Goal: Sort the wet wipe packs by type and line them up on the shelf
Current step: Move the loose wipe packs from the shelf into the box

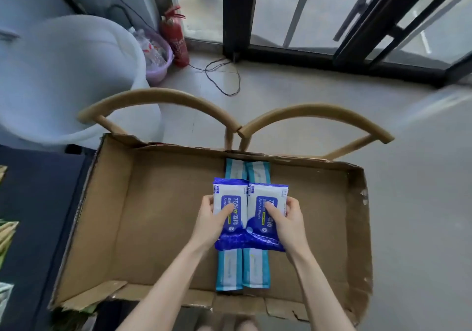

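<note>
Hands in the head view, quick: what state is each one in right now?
Left hand: grips the left blue alcohol wipe pack, thumb on top.
Right hand: grips the right blue alcohol wipe pack, thumb on top.

Soft, even daylight comes in through the glass doors (319, 6) at the top, washing out the floor and leaving only faint shadows in the cardboard tray (163, 203). Centre is sharp, with the print on the blue wipe packs (229, 192) readable. The white tub (63, 75) and the right edge smear, probably motion blur, and wide-angle distortion bends the chair backs (158, 94).
</note>
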The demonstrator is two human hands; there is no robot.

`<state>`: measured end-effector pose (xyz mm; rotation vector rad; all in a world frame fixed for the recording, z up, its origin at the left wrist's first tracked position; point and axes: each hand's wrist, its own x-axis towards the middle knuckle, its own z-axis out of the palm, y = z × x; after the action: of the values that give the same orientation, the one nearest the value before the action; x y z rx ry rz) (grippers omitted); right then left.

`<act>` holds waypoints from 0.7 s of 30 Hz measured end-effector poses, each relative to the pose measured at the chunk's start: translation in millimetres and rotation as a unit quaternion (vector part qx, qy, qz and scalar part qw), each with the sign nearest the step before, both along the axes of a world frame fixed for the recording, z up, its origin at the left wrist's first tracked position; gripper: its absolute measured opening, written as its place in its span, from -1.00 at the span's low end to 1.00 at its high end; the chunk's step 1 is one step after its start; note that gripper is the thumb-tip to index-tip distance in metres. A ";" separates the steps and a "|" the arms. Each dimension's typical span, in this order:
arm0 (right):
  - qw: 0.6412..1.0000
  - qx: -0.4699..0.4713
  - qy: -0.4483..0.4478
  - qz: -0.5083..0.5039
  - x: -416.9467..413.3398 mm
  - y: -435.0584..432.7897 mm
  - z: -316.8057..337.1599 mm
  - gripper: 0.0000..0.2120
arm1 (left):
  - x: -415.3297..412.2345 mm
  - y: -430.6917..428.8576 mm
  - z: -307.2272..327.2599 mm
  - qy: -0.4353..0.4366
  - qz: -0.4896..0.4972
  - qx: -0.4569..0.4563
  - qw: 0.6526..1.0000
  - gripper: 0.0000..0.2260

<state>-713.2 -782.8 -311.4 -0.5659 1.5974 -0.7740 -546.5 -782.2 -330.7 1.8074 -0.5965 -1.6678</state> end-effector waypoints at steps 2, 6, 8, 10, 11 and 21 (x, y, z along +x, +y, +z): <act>1.000 0.012 0.005 -0.011 -1.8 -20.5 -32.3 -0.72 | -3.6 -21.3 -32.0 -0.010 -0.001 0.009 1.000 -0.77; 0.999 0.033 0.020 -0.019 -6.5 -49.8 -104.8 -0.76 | -14.8 -53.9 -99.9 -0.025 0.002 0.014 1.000 -0.84; 0.999 0.031 0.025 -0.023 -8.5 -64.6 -136.3 -0.75 | -19.6 -69.1 -130.2 -0.035 0.014 0.009 0.999 -0.85; 0.999 0.022 0.024 -0.028 -10.9 -78.6 -161.9 -0.75 | -24.9 -82.1 -153.6 -0.038 0.026 0.000 0.999 -0.83; 0.999 0.017 0.025 -0.029 -12.6 -84.9 -173.9 -0.76 | -27.5 -87.6 -162.3 -0.040 0.030 -0.007 0.999 -0.82; 0.930 -0.063 0.331 0.146 -8.8 -96.9 -258.3 -0.40 | -39.3 -92.7 -237.9 -0.305 -0.101 -0.080 0.944 -0.38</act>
<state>-722.0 -879.7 -569.7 -1.2245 2.0130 -0.4776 -585.8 -874.9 -568.6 2.1935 -1.1795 -1.1084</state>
